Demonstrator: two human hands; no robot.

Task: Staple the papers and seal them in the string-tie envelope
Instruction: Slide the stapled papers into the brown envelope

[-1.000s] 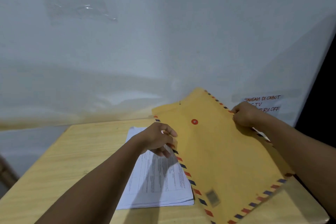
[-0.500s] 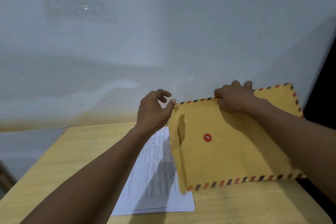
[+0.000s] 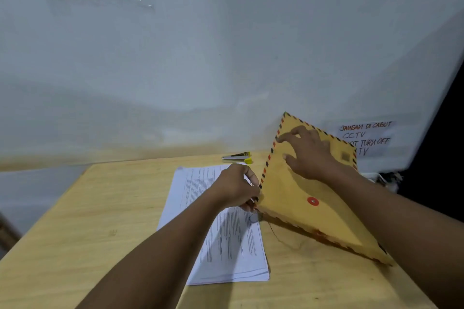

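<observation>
Envelope (image 3: pixel 301 183) is standing tilted near the desk's (image 3: pixel 100 208) right edge, beside papers (image 3: pixel 226 246) lying mid-desk. Left grip (image 3: pixel 241 188) is pinching its lower left corner; right grip (image 3: pixel 311 155) is resting wide, fingers spread on its face. Steadying that face while opening the mouth is likely serving best.

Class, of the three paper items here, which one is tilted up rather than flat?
The yellow-brown envelope with striped border and red button: it slants up over the wooden table. The white printed sheets lie flat; the handwritten note is on the wall.
</observation>
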